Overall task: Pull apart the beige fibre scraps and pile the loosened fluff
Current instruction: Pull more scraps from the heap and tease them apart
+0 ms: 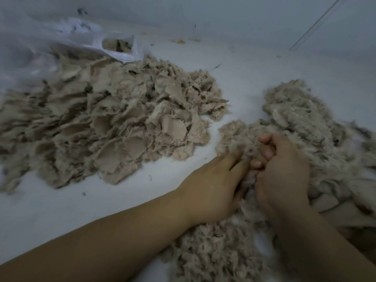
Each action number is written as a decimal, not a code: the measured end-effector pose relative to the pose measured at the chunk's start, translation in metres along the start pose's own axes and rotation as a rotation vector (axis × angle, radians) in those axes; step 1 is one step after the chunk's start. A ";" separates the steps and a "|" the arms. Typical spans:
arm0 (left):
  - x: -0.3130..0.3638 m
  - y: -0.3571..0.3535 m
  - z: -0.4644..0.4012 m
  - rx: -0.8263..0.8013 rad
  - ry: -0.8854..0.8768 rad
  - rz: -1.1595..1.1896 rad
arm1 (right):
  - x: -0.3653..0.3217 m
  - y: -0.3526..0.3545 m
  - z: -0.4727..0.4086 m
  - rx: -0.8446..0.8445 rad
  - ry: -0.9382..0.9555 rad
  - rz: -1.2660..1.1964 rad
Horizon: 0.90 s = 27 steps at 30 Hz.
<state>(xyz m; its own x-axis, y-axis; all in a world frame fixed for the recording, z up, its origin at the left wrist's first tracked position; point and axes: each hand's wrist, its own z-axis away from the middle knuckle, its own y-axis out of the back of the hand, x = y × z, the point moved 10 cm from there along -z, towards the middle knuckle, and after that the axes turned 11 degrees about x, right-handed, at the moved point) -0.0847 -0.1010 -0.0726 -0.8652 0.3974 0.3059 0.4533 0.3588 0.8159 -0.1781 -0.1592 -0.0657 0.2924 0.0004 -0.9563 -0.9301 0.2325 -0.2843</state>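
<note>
1. Across the whole frame lies a pale white work surface point(254, 64), bare between the heaps and dotted with small dark specks; its far edge fades into a grey wall at the top.
2. In the left half sits a broad heap of beige fibre scraps point(114, 121), flat torn flakes with frayed edges; its left side runs out of the frame and blurs.
3. On the right side spreads a looser pile of beige pulled-apart fluff point(301, 115), reaching from mid-right down to the bottom edge, where it is cut off; the hands and forearms cover part of it.
4. In the upper left lies a crumpled translucent white plastic bag point(67, 35), blurred, with a little beige material showing at its opening; what else it holds cannot be made out.
5. At lower centre the left hand point(215, 186) has its fingertips buried in a tuft of the fluff, thumb hidden, so whether it pinches the tuft cannot be told.
6. Just beside it, touching, the right hand point(284, 165) has curled fingers gripping the same tuft.
</note>
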 end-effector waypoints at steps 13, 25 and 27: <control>-0.011 0.034 0.037 0.094 0.121 0.069 | 0.016 -0.009 0.007 0.043 -0.020 -0.078; -0.051 0.018 -0.023 0.152 0.235 0.168 | 0.026 -0.056 0.023 -0.226 -0.079 -0.073; -0.045 0.027 -0.018 0.183 0.187 0.257 | 0.031 -0.053 0.017 -0.208 -0.069 -0.009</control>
<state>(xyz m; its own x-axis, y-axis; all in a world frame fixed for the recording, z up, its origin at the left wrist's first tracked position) -0.0374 -0.1242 -0.0560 -0.7345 0.3390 0.5879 0.6774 0.4194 0.6044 -0.1157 -0.1549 -0.0794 0.3086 0.0679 -0.9488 -0.9512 0.0270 -0.3074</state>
